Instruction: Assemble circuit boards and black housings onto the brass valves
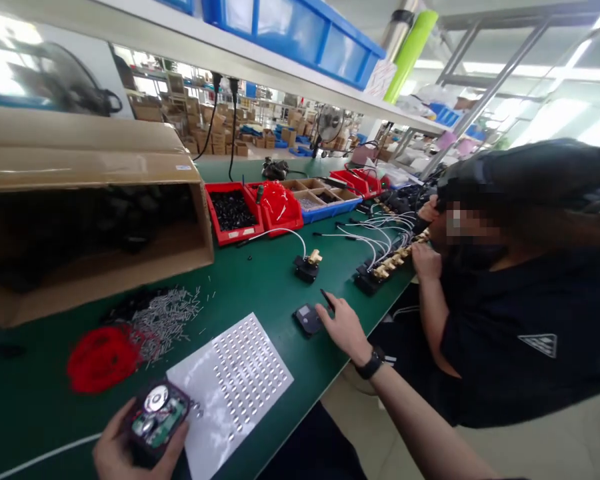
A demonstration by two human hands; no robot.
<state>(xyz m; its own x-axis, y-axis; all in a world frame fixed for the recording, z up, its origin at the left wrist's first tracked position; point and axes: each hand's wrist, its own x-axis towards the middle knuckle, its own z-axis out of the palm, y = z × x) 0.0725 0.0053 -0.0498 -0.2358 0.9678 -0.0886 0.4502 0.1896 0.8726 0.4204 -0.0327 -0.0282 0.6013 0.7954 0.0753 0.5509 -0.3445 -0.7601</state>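
At the lower left, my left hand (135, 443) grips an open black device housing (161, 415), its green circuit board and a round silver part facing up. Beside it lies a white sheet (253, 380) with rows of small silver discs. My right hand (347, 327) rests low over the green table, a thin black stick-like tool (327, 300) between its fingers; its exact kind is unclear. Just left of those fingertips is a flat black cover (308, 320). Further back stands a small black unit with a brass valve (314, 257) and a white cable.
Loose silver pins (173, 317) and a red coil of wire (103, 359) lie at left, before a cardboard box (207, 227). Red bins (234, 233) and a blue divided tray (330, 212) line the back. At right, a co-worker (530, 320) handles brass valves (393, 261).
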